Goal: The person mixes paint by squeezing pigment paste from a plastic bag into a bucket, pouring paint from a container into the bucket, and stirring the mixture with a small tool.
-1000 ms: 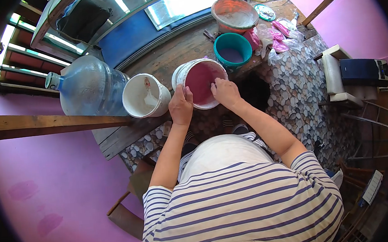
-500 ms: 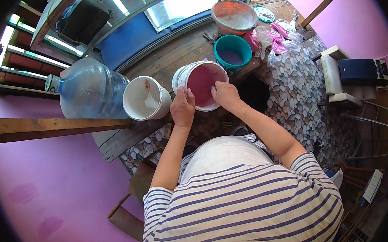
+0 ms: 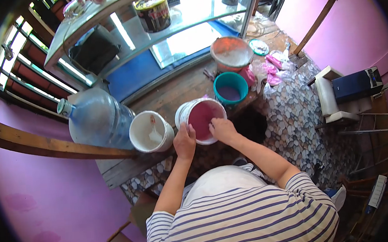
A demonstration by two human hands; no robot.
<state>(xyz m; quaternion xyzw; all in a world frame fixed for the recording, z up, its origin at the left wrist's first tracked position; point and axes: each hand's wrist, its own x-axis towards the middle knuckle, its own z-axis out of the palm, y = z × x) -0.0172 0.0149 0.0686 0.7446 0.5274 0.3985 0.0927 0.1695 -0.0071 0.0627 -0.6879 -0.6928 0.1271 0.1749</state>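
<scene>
A white bucket (image 3: 182, 114) with a pink inside stands tilted toward me at the edge of a wooden platform. My left hand (image 3: 185, 141) grips its left rim, fingers closed with the thumb inside. At the right rim is my right hand (image 3: 222, 129), its fingers curled over the edge into the bucket; whether they hold anything else is hidden. An empty-looking white bucket (image 3: 149, 131) is just left of it. Behind to the right stand a teal bucket (image 3: 230, 88) with purplish contents and an orange basin (image 3: 231, 54) with whitish residue.
A large clear water bottle (image 3: 98, 118) lies at the left beside a wooden post (image 3: 47, 144). Pink and clear plastic bags (image 3: 275, 70) lie at the right. Behind is a glass display case (image 3: 183, 32) holding a dark tub (image 3: 152, 13). A dark speaker (image 3: 357, 85) rests on a chair at the right.
The view has tilted up, so everything sits lower and more of the display case shows. Both hands stay at the bucket's rim, with little change in their hold.
</scene>
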